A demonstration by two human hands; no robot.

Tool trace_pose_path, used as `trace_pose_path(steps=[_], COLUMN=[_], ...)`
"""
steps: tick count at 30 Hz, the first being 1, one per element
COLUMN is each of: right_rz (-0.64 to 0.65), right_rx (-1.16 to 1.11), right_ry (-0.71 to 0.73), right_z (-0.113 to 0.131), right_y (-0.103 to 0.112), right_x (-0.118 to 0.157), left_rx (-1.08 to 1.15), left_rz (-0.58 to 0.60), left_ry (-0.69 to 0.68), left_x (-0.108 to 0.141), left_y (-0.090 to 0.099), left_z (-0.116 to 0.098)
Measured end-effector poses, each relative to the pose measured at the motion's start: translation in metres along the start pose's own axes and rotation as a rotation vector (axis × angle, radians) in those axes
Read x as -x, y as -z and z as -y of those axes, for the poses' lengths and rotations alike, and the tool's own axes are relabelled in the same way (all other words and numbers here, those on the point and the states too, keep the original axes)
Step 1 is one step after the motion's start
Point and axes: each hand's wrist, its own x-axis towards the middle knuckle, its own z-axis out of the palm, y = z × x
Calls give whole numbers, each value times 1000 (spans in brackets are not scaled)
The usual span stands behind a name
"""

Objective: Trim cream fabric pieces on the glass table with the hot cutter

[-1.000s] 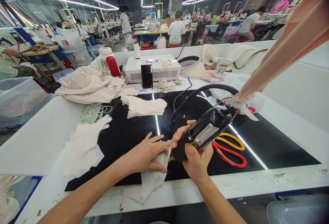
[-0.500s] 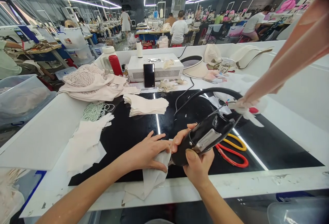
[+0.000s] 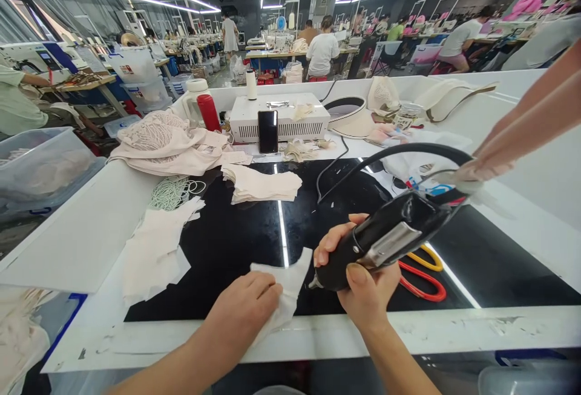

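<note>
My left hand [image 3: 240,319] is closed on a pale fabric piece [image 3: 294,279] near the front edge of the black work surface. The piece's upper edge curves up to a point on the right. My right hand [image 3: 370,295] grips a black corded handheld tool [image 3: 351,256] with a silver plate on its side. Its small metal tip points down and left, just right of the fabric and apart from it. Behind the right hand lie red and yellow looped handles [image 3: 429,283], probably scissors; their other ends are hidden.
Stacks of cut fabric [image 3: 263,184] lie at the back and left [image 3: 157,250], near green cord [image 3: 175,192]. A phone [image 3: 267,132] leans on a white vented box [image 3: 290,118]. Peach cloth [image 3: 531,110] hangs at right, tied near the tool's cable. Co-workers sit farther back.
My left hand has drawn back towards me and left, its spread fingers now curled on the fabric. My right hand has moved the tool right, away from the fabric.
</note>
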Motion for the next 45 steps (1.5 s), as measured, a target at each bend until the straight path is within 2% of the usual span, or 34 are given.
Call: trace_pose_path(steps=[6, 9, 14, 20, 30, 36, 41, 45], right_rz=[10, 16, 35, 49, 53, 25, 13, -49], right_rx=[-30, -32, -35, -48, -21, 7, 34, 7], right_ry=[16, 13, -11, -36, -15, -32, -28, 19], right_z=[2, 3, 0, -1, 1, 8, 11, 2], right_y=[-3, -4, -5, -6, 3, 2, -6, -19], right_x=[1, 1, 5, 13, 21, 20, 11, -5], left_rx=[159, 165, 216, 173, 140, 117, 111, 131], left_rz=[36, -1, -27, 63, 48, -17, -47, -70], left_ry=[-217, -251, -156, -157, -192, -214, -226, -218], left_x=[-8, -14, -32, -49, -34, -29, -25, -23], left_y=[12, 13, 3, -6, -7, -7, -11, -13], left_z=[37, 46, 47, 49, 62, 61, 61, 60])
